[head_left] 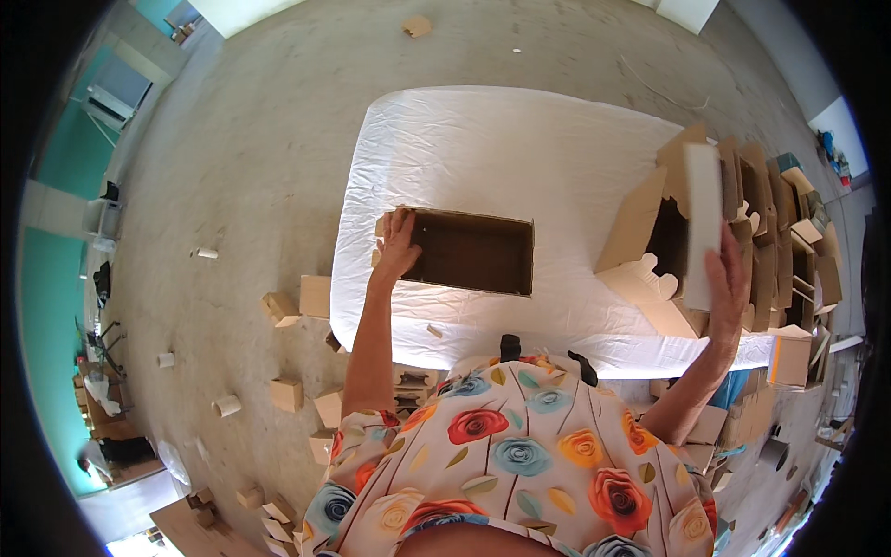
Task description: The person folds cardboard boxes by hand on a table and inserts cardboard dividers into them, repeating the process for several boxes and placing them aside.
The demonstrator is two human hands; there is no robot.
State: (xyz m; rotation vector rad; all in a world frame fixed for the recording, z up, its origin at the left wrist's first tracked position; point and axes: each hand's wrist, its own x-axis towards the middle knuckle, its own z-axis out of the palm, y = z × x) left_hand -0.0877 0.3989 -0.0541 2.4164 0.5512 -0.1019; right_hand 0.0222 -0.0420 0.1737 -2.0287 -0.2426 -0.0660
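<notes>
On the white-covered table, an open-topped cardboard box [473, 252] lies with its dark inside facing up. My left hand [399, 246] grips the box's left edge, with some fingers over the rim. At the table's right side my right hand [727, 274] is closed on the right edge of a white slab [703, 227], slightly blurred and standing nearly on edge. Just left of the slab is an opened cardboard carton [640, 223] with raised flaps and cut-out tabs. The slab partly covers that carton, and my right thumb is not clearly seen.
Several upright open cartons [775, 223] are packed along the table's right end. The white sheet [464, 139] is wrinkled, with a small cardboard scrap [434, 330] near its front edge. Cardboard pieces [288, 395] and a cardboard tube [225, 406] lie on the floor to the left.
</notes>
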